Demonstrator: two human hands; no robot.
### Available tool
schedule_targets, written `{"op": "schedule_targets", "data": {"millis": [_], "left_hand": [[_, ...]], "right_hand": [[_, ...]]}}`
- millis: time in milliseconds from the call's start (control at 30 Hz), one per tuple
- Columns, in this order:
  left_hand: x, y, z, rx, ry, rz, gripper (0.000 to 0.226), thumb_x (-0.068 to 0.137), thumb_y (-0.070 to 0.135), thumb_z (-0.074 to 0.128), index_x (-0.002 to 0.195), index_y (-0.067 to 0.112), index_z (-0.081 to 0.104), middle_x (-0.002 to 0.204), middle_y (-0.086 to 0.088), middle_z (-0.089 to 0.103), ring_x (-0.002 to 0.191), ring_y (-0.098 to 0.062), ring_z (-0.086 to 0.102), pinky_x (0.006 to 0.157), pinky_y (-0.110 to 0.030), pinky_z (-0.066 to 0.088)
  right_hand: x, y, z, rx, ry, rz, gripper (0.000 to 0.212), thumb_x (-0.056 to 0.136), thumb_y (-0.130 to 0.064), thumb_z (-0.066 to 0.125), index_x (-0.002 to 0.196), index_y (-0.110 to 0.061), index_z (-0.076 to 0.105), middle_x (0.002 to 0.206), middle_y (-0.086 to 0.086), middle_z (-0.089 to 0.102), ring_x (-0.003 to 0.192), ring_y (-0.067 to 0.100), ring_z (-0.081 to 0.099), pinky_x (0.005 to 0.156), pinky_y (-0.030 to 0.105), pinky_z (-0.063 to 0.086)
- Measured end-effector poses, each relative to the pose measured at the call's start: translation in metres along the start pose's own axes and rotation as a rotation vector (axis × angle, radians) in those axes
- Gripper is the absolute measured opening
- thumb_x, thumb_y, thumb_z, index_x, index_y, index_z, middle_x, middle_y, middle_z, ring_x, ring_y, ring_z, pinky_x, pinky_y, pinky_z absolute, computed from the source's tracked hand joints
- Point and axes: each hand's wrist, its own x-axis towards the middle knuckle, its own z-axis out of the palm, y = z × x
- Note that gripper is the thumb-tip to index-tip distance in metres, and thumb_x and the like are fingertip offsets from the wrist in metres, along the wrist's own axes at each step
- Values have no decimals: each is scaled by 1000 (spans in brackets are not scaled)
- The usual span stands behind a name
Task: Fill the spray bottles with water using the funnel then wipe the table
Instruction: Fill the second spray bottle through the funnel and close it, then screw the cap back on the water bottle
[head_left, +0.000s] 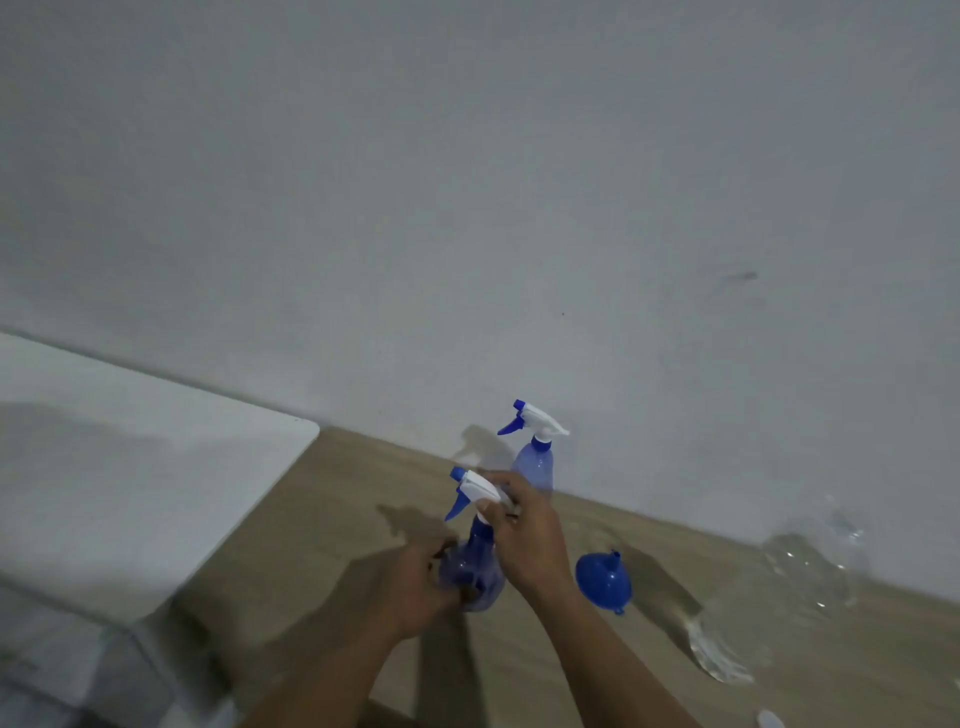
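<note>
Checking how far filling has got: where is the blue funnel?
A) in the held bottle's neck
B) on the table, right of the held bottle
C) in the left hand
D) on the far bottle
B: the blue funnel lies on the table, right of the near spray bottle that the right hand grips.
</note>
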Motion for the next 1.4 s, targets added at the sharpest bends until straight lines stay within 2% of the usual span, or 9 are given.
{"op": "schedule_targets", "data": {"millis": [67,167,267,600,767,900,1133,1267,1400], "left_hand": [[20,-11,-7,57,28,-9,38,82,47,72,116,37,58,108,15,67,85,5,58,70,-4,41],[58,-20,-16,179,89,3,40,82,63,57,118,47,50,115,18,67,106,-8,64,90,-24,50],[102,-27,-21,165,52,-2,38,98,35,57,134,27,51,131,2,61,121,-16,57,78,-8,38],[174,-51,-14,74,135,-18,53,86,47,69,135,43,50,127,7,65,114,-18,60,90,-26,42],[187,-54,-18,212,154,-3,60,80,71,58,135,50,44,124,10,66,110,-19,63,96,-35,49],[193,-59,-19,216,121,-32,57,79,72,58,130,49,45,117,9,68,102,-16,63,96,-38,50],[161,-47,-22,240,184,40,38,91,54,57,125,39,53,111,6,67,98,-19,64,90,-35,51],[127,-43,-17,397,242,103,35,84,50,50,117,38,52,100,8,64,90,-20,65,80,-36,55],[90,-14,-2,406,228,143,33,85,58,47,112,41,55,100,11,62,90,-20,65,80,-36,54]], "right_hand": [[21,3,11,9,9,-10,25,97,-11,61,114,-27,68,100,-20,66,91,-6,61,73,6,45],[54,6,31,-3,14,-37,26,99,-11,59,116,-26,71,102,-17,67,93,-6,62,79,5,45],[87,13,54,-37,7,-33,25,102,-12,55,122,-20,69,94,-13,64,85,0,61,77,0,42],[148,16,59,-449,-48,-59,44,103,-6,46,142,-25,56,102,-5,63,83,10,57,68,9,42],[160,-7,56,-606,-115,2,43,101,-13,49,143,-23,51,119,11,67,103,27,65,80,29,46],[159,-21,53,-777,-203,63,74,97,-9,60,159,-17,19,142,9,55,124,23,58,101,33,48],[120,-30,29,-726,-3,-108,31,96,-10,49,125,-15,57,117,4,65,94,22,66,79,34,56],[86,-22,-3,-716,18,-92,30,98,-18,49,126,-19,61,117,0,66,101,22,64,77,31,49],[52,-5,-41,-721,4,2,17,96,-23,50,104,-17,63,104,4,66,94,27,64,76,36,53]]}}
